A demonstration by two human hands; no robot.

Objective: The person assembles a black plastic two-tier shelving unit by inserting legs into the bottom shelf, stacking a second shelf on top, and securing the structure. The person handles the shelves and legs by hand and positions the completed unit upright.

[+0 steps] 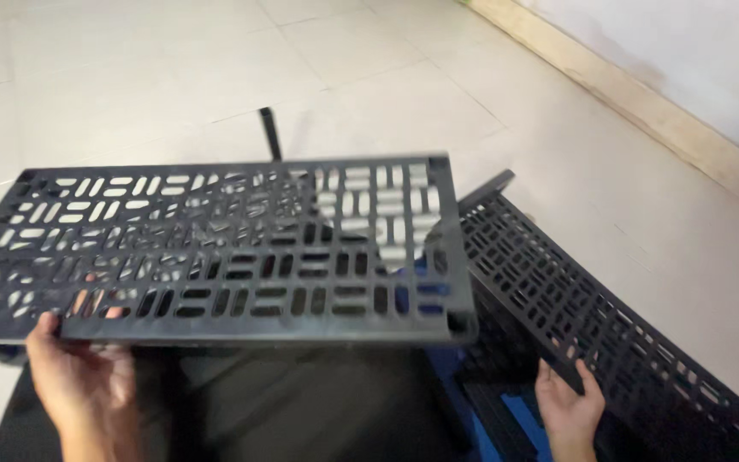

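Observation:
My left hand grips the near left edge of a black slotted plastic shelf panel, held flat above the floor. My right hand holds the near edge of a second black slotted panel, which tilts down to the right. The two panels meet near the first panel's right corner. Blue parts show beneath them, partly hidden.
A thin black post stands up behind the first panel. Pale floor tiles spread all around. A beige skirting board runs along a white wall at the upper right. Dark material lies under the panels near me.

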